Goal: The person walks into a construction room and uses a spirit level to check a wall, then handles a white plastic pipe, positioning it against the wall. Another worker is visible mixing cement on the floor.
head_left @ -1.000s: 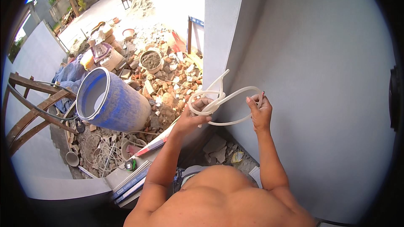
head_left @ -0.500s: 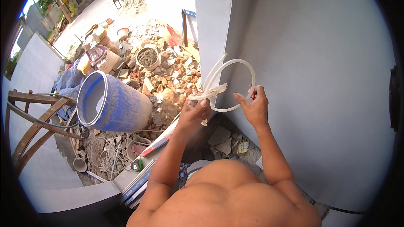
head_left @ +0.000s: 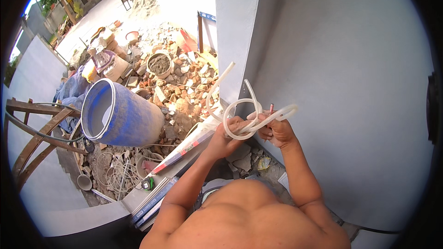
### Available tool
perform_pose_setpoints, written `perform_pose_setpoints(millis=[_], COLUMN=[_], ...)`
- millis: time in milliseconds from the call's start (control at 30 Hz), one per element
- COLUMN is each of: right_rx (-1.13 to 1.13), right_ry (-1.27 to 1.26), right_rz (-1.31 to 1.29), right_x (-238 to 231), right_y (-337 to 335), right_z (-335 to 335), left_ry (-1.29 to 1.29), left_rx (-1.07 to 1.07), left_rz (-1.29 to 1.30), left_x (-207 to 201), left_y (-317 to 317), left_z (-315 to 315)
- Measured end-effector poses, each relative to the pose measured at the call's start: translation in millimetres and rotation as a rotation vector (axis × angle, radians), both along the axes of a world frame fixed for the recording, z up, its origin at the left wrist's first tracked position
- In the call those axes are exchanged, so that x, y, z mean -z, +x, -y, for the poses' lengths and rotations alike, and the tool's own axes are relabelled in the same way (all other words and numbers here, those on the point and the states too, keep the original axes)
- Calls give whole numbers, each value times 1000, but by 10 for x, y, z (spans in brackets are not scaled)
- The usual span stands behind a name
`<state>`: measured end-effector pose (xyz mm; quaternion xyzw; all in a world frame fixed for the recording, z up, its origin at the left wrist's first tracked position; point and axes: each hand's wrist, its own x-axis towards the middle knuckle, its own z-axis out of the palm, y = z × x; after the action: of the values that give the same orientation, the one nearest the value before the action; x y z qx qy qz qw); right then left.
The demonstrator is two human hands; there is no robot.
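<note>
A clear, whitish flexible hose (head_left: pixel 225 119) is looped between my two hands in front of the wall corner. My left hand (head_left: pixel 224 142) closes round the lower left of the loops. Fingers of my right hand (head_left: pixel 280 133) are bent round the hose on the other side. A small red-tipped stick (head_left: pixel 271 107) pokes up from the right fingers; its kind is unclear. One hose end rises to the upper left, another stands up between the hands, and a length curves out past the right hand. Some fingers are hidden behind the hose.
Grey walls (head_left: pixel 341 87) stand close on the right. To the left, a blue barrel (head_left: pixel 138 115) lies tilted on brick rubble (head_left: pixel 184 83). Nearby are a curved wooden frame (head_left: pixel 44 133), tangled pale cord (head_left: pixel 121 173), a tape measure (head_left: pixel 147 183) on a ledge and flat boxes (head_left: pixel 154 200).
My hands have come closer together. The hose has moved down and right into tighter loops, its free end now pointing up left. My right hand has turned and closed round the hose.
</note>
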<state>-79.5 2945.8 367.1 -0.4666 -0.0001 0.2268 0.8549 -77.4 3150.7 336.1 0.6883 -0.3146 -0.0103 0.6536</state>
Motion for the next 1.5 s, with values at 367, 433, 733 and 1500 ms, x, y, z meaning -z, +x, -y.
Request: perform_pose_setpoints(millis=[367, 433, 733, 1500], right_rx=[52, 354, 461, 585], right_ry=[-891, -1101, -1421, -1138], right_rz=[425, 449, 837, 1764], right_x=[-248, -367, -1036, -3044], right_y=[-54, -54, 111, 552], right_z=[281, 366, 224, 261], left_ry=[2, -54, -2, 135], left_rx=[-338, -403, 54, 559], left_rz=[-3, -10, -411, -274], left_x=[119, 98, 5, -619], left_y=[133, 235, 170, 831], left_z=[-195, -350, -226, -509])
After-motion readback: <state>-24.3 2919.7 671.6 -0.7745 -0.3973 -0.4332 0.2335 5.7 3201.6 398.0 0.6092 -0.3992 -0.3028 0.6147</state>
